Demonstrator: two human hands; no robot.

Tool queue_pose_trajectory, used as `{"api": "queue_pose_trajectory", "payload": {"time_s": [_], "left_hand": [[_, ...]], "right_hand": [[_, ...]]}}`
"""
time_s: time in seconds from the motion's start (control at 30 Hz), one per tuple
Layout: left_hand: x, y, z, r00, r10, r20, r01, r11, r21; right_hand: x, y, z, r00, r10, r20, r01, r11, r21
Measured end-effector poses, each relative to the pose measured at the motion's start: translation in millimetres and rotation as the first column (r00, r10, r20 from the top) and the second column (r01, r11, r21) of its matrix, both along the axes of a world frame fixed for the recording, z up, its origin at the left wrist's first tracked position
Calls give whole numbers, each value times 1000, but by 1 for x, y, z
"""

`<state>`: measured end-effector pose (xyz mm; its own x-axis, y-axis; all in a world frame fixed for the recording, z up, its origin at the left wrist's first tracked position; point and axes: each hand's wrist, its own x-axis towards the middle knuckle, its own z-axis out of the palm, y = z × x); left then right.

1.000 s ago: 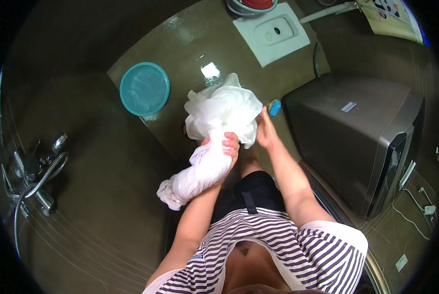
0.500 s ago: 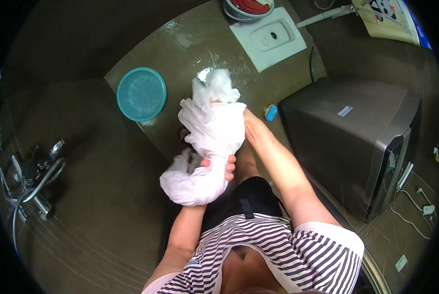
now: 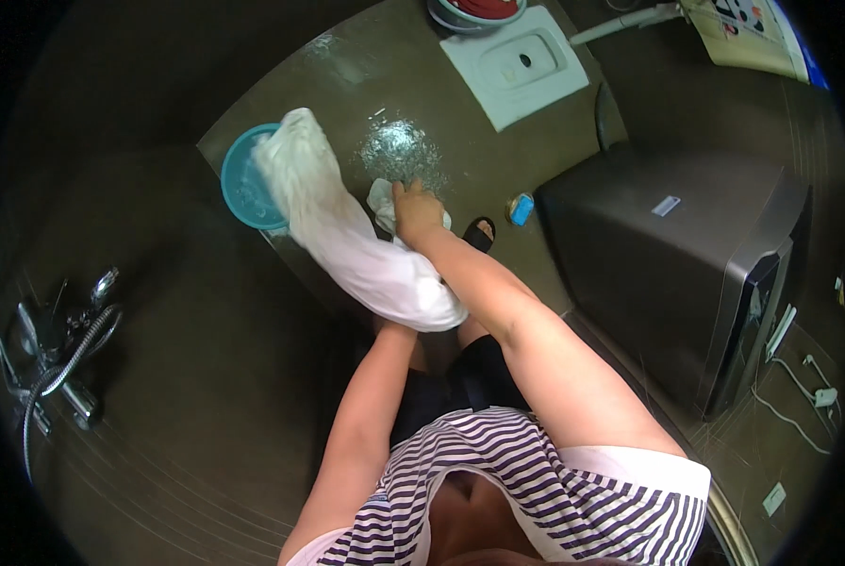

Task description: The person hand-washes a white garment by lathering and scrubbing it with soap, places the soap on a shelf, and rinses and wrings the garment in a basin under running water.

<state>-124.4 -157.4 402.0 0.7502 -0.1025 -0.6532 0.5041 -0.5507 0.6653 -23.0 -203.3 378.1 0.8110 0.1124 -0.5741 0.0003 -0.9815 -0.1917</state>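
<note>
A long white cloth (image 3: 342,245), bunched and twisted, stretches from my lap toward the blue-green basin (image 3: 230,168). Its far end, blurred by motion, hangs over the basin's right side. My left hand is covered by the near end of the cloth, which wraps over the wrist; its fingers are hidden, but the cloth rests on it and is held up there. My right hand (image 3: 418,215) is beyond the near end, its fingers closed on a smaller bunched white part of the cloth (image 3: 382,203). Whether both white parts are one piece cannot be made out.
A wet, foamy patch (image 3: 399,146) shines on the floor. Behind it are a squat toilet (image 3: 526,66) and a tub of red cloth (image 3: 479,14). A grey appliance (image 3: 668,255) stands right, near a blue-topped item (image 3: 522,209). A shower tap (image 3: 59,349) is at left.
The white cloth has swung from a bundle in front of me out to the left over the basin. My right hand, previously behind the cloth, now shows; my left hand has become covered.
</note>
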Motion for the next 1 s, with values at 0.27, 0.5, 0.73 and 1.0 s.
{"api": "queue_pose_trajectory", "payload": {"time_s": [0.27,0.5,0.73,1.0], "left_hand": [[-4,15,-3,759,236,-607,-617,559,-554],[3,29,66,441,-401,-803,-869,-415,-270],[15,7,130,607,-375,-701,-503,-864,27],[5,11,112,559,-338,-757,-564,-824,-49]], "right_hand": [[14,-7,13,954,230,-192,-231,973,15],[49,-72,57,502,457,-735,370,654,660],[-3,-64,87,485,638,-599,845,-519,131],[-30,-41,73,573,185,-798,523,-832,183]]}}
